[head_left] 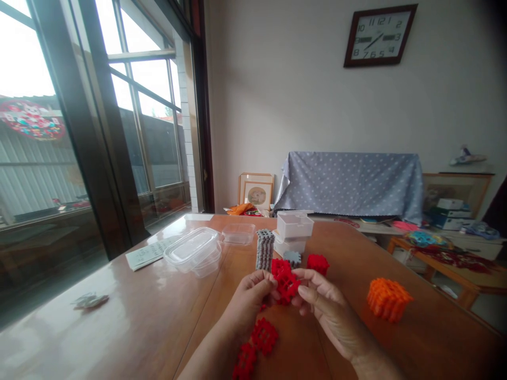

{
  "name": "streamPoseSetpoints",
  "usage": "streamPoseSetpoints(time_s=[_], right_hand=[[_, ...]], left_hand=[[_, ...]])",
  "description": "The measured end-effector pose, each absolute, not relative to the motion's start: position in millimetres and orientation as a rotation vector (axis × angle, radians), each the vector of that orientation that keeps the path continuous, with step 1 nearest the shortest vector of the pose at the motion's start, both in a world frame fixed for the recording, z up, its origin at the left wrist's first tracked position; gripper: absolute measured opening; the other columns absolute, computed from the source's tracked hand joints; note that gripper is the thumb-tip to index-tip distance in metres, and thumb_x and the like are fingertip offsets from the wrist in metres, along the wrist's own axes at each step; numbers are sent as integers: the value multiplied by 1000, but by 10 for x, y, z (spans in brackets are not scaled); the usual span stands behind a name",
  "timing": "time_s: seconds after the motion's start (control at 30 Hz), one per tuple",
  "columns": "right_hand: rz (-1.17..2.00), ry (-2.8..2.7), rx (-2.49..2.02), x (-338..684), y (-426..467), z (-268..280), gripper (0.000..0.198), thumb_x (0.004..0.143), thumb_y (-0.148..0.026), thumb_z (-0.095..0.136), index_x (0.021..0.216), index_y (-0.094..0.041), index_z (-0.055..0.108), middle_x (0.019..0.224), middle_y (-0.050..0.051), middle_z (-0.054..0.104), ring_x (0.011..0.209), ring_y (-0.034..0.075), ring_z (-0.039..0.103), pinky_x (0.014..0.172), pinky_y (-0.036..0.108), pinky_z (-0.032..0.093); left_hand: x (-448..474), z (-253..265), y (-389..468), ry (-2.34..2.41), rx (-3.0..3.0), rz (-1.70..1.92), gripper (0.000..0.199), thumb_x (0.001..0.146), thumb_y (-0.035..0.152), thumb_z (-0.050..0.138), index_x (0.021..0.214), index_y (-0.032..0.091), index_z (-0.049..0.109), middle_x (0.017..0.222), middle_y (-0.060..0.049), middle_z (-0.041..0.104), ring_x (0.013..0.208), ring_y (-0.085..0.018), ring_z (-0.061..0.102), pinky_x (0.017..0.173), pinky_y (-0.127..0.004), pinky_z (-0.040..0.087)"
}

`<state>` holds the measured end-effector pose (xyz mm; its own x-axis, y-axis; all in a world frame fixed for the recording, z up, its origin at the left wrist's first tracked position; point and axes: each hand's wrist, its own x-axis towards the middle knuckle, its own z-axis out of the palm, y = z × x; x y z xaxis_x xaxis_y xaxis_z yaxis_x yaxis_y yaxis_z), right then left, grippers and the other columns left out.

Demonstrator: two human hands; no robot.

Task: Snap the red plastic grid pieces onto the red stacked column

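Red notched piece (288, 285), tilted, midair

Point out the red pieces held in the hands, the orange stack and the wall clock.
Red pieces (287, 285): head view, on the front lattice.
Orange stack (388, 302): head view, on its ridged side.
Wall clock (379, 37): head view, middle of the dial.

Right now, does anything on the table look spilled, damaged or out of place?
Nothing looks spilled or clearly damaged. The loose red pieces nearest the camera look slightly untidy, unlike the neatly stacked orange pieces.
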<state>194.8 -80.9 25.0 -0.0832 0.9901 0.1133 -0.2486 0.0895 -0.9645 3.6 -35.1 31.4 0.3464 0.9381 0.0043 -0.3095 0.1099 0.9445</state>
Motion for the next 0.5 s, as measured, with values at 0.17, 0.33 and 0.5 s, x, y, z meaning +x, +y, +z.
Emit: streamPoseSetpoints(time_s=[0.17, 0.33, 0.5], right_hand=[[1265, -1340, -953, 2017, -809, 280, 55, 87, -46, 69, 138, -29, 59, 128, 8, 67, 107, 26, 62, 76, 32, 48], [1319, -1414, -898, 2024, -812, 272, 48, 86, -43, 74, 130, -27, 64, 124, 8, 70, 119, 29, 60, 104, 44, 44], [1310, -1445, -914, 2045, -814, 240, 59, 85, -43, 78, 139, -30, 59, 130, 7, 66, 122, 29, 58, 108, 47, 44]], left_hand=[[25, 308, -359, 738, 1058, 1053, 21, 75, 34, 69, 67, 18, 59, 56, 1, 56, 52, -11, 45, 55, -24, 32], [10, 260, -316, 725, 1049, 1038, 19, 75, 32, 65, 67, 19, 55, 56, 3, 49, 51, -10, 40, 52, -24, 29], [-7, 253, -303, 712, 1048, 1006, 18, 75, 32, 63, 66, 18, 54, 56, 3, 48, 51, -10, 40, 52, -24, 27]])
